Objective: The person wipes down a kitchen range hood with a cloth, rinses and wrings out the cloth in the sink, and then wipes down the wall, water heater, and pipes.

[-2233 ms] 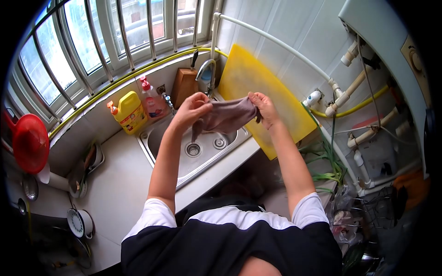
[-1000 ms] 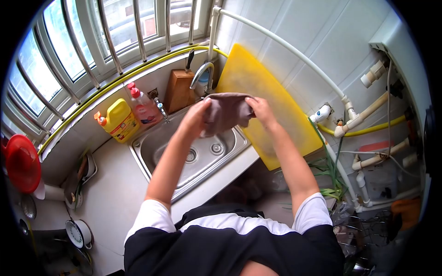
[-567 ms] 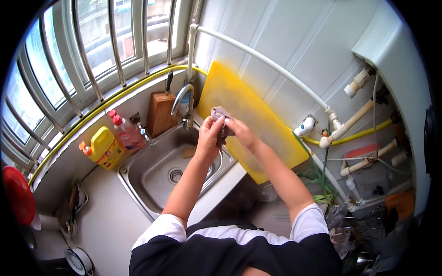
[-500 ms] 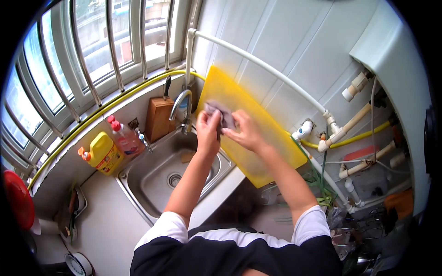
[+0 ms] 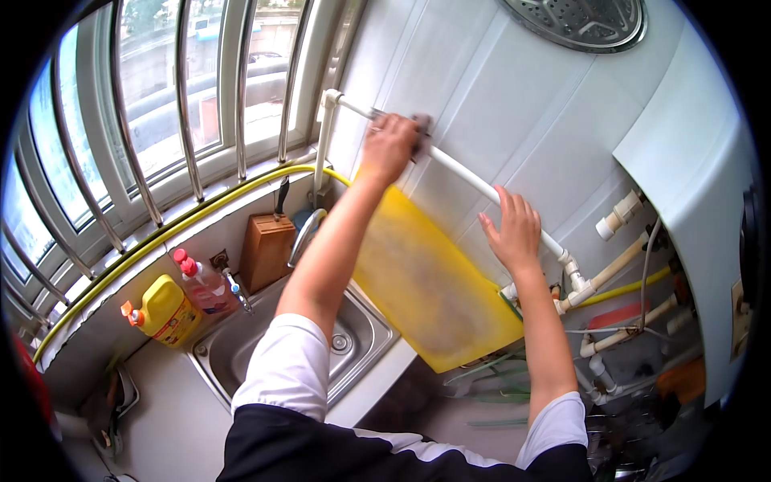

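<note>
My left hand (image 5: 390, 147) is closed on the grey-brown cloth (image 5: 422, 136), up at the white pipe (image 5: 466, 173) that slants along the tiled wall. The cloth is bunched and partly blurred, and much of it is hidden by my fingers. Further right, my right hand (image 5: 515, 233) is open, its fingers spread in front of the same pipe; whether it touches the pipe I cannot tell. Beneath both hands, the yellow board (image 5: 434, 281) leans against the wall.
The steel sink (image 5: 365, 325) with its curved tap (image 5: 305, 237) lies below my left arm. Beside it stand a knife block (image 5: 267, 249), a pink bottle (image 5: 202, 283) and a yellow bottle (image 5: 167, 312). Pipes and a white appliance (image 5: 683, 136) are at the right.
Both hands have risen from above the sink to the white pipe and moved apart. The cloth has gone up with my left hand; my right hand has let go of it. The view has shifted upward.
</note>
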The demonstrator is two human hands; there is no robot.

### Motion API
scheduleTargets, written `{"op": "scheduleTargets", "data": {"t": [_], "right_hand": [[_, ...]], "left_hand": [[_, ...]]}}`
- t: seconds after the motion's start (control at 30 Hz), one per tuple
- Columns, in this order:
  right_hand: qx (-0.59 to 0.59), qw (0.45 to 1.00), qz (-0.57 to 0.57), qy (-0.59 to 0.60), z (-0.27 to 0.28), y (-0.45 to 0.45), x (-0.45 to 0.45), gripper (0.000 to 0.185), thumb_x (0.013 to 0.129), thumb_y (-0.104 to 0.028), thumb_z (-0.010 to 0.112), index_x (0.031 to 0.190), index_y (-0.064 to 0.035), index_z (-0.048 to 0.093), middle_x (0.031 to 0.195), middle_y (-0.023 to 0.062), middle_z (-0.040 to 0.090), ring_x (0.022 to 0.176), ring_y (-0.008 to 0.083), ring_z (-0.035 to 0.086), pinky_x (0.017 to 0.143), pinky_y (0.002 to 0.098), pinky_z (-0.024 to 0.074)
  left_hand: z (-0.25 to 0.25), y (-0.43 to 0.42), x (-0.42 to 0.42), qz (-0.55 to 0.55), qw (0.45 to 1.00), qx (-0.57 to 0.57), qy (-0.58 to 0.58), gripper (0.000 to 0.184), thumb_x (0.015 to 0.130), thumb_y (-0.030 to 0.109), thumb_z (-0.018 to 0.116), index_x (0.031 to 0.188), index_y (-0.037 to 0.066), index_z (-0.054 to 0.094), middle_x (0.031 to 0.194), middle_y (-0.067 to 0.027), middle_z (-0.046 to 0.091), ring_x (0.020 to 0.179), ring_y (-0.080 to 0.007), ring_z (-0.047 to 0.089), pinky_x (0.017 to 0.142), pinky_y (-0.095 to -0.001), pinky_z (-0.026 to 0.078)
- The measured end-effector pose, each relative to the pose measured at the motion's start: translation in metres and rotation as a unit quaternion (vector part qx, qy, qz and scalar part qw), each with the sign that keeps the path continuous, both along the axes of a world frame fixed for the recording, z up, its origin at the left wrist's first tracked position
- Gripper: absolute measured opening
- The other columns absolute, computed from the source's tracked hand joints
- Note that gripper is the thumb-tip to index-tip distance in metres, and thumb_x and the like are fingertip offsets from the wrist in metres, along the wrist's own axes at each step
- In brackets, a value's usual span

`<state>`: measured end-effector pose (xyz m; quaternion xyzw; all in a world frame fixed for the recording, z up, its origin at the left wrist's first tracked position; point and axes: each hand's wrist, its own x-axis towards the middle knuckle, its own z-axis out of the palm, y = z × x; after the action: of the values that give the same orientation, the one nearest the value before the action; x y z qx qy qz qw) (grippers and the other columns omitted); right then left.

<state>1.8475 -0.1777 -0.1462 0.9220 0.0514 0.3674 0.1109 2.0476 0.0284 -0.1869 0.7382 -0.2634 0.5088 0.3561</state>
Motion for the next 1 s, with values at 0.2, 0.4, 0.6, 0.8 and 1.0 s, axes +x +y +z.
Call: {"op": "scheduleTargets", "data": {"t": [0.2,0.4,0.6,0.8,1.0], "right_hand": [[-0.012,1.0,-0.021,-0.011,-0.006,0.004,0.004,0.062,0.077,-0.038,0.074,0.128,-0.0087,0.052,0.104,0.0079,0.056,0.1,0.0272,0.054,0.085,0.0418,0.0401],[-0.026,0.999,-0.017,-0.022,-0.007,0.005,0.005,0.067,0.074,-0.039,0.076,0.128,-0.009,0.051,0.105,0.0075,0.055,0.101,0.0264,0.053,0.084,0.0414,0.0395],[-0.028,0.999,-0.036,-0.026,-0.009,0.01,0.006,0.066,0.072,-0.038,0.077,0.126,-0.0095,0.051,0.106,0.0075,0.054,0.101,0.0268,0.053,0.085,0.0421,0.0392],[-0.028,0.998,-0.039,-0.036,-0.01,0.01,0.008,0.065,0.071,-0.034,0.077,0.125,-0.0096,0.052,0.107,0.0074,0.054,0.102,0.0265,0.053,0.085,0.0419,0.0394],[-0.021,0.998,-0.048,-0.022,-0.01,0.008,0.007,0.066,0.069,-0.029,0.076,0.128,-0.011,0.05,0.106,0.0072,0.054,0.102,0.0275,0.053,0.086,0.0416,0.0393]], "left_hand": [[0.012,0.067,0.076,0.116,0.983,-0.021,0.139,0.025,0.099,0.026,0.045,0.114,0.012,0.06,0.121,-0.011,0.061,0.126,-0.0314,0.049,0.103,-0.0447,0.042],[0.021,0.066,0.112,0.165,0.951,-0.144,0.219,0.027,0.099,0.026,0.047,0.113,0.007,0.061,0.119,-0.0147,0.062,0.13,-0.0349,0.046,0.113,-0.0447,0.032],[0.004,0.022,0.064,0.075,0.99,-0.014,0.116,0.02,0.09,0.016,0.055,0.106,0.007,0.063,0.112,-0.0139,0.066,0.125,-0.0397,0.051,0.11,-0.0447,0.036],[-0.004,-0.052,-0.064,-0.074,0.997,-0.028,-0.025,0.029,0.087,0.014,0.061,0.114,0.007,0.06,0.118,-0.0103,0.063,0.124,-0.0356,0.052,0.103,-0.0428,0.042],[-0.005,-0.044,-0.004,-0.108,0.988,-0.01,-0.106,0.017,0.084,0.02,0.065,0.1,0.012,0.065,0.099,-0.0082,0.066,0.105,-0.029,0.06,0.094,-0.0442,0.046]]}}
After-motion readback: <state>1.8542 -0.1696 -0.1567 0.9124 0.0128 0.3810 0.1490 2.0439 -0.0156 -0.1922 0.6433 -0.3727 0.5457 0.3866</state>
